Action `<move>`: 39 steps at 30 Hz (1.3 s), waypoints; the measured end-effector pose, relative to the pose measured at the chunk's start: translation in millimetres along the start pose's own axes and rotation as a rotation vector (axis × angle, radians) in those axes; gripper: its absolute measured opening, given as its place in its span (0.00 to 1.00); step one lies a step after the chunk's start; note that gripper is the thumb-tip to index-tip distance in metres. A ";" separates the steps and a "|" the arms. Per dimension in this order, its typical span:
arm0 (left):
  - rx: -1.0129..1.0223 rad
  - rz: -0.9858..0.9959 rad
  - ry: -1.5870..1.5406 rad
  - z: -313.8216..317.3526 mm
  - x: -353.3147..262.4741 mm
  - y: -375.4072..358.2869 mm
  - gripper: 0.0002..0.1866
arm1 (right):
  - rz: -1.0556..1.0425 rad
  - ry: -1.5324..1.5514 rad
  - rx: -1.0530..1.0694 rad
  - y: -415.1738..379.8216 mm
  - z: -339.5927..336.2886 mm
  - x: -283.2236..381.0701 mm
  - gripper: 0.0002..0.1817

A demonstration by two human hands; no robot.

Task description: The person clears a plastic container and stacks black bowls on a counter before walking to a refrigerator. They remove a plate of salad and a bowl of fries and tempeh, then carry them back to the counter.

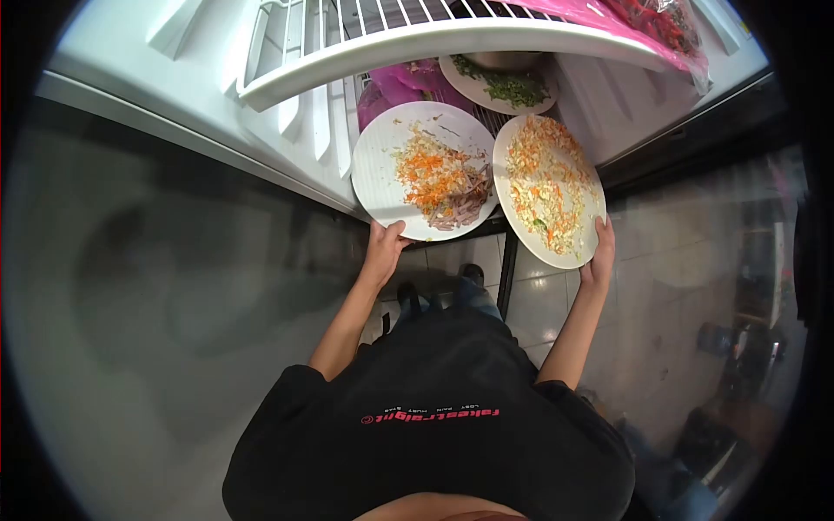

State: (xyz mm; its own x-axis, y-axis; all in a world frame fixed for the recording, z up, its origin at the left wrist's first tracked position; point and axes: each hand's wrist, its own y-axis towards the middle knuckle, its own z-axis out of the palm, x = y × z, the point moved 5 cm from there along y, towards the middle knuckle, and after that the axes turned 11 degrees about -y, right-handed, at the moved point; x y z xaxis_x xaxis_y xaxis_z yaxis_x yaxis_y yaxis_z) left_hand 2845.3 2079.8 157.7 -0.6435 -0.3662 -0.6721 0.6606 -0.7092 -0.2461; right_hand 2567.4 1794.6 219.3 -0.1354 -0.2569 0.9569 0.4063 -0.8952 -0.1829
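White door: the open fridge door (174,95) filled the left side, its inner face moulded with ribs.
Wire shelf: a white wire shelf (417,35) crossed the top of the view, above the plates.
Pink bag: a pink plastic bag (400,87) sat deep in the fridge, behind the left plate.
Left hand: the left hand (382,247) gripped the near rim of the left plate, thumb on top of the rim, the other fingers hidden underneath.
Left plate: a white plate (378,165) carried shredded orange carrot, pale cabbage and some purple strips; it was held at the fridge opening, its right edge overlapping the other plate.
Far plate: a third plate (473,87) with chopped green herbs rested further back on the lower shelf.
Right plate: a second white plate (512,204), tilted, held a shredded mix of pale, orange and green bits, just beside the left one.
Right hand: the right hand (599,256) clasped that plate's lower right edge, fingers curled round the rim.
Red bag: a bag of red peppers (660,22) lay on the top shelf at the right.
Floor: pale tiles (539,304) showed below, between the arms.
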 end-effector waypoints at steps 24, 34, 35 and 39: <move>-0.242 -0.174 0.005 19.2 -15.4 -220.9 0.33 | 0.134 -0.027 0.072 2.3 11.6 19.9 0.23; -0.430 -0.011 0.056 25.0 20.2 -249.2 0.32 | 0.237 0.172 0.247 79.5 102.2 -60.1 0.36; -0.429 0.002 0.044 23.3 22.9 -247.4 0.32 | 0.235 0.171 0.254 85.5 113.3 -63.5 0.36; -0.442 0.025 0.040 30.8 21.2 -248.3 0.32 | 0.274 0.210 0.234 121.2 141.0 -91.5 0.29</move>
State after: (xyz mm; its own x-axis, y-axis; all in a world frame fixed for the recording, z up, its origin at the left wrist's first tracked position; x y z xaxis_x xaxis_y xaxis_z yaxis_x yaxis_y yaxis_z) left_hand 2655.8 2229.6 226.1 -0.6155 -0.3499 -0.7061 0.7832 -0.3717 -0.4985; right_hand 2756.4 1760.9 141.4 -0.1650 -0.5645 0.8087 0.6441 -0.6826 -0.3451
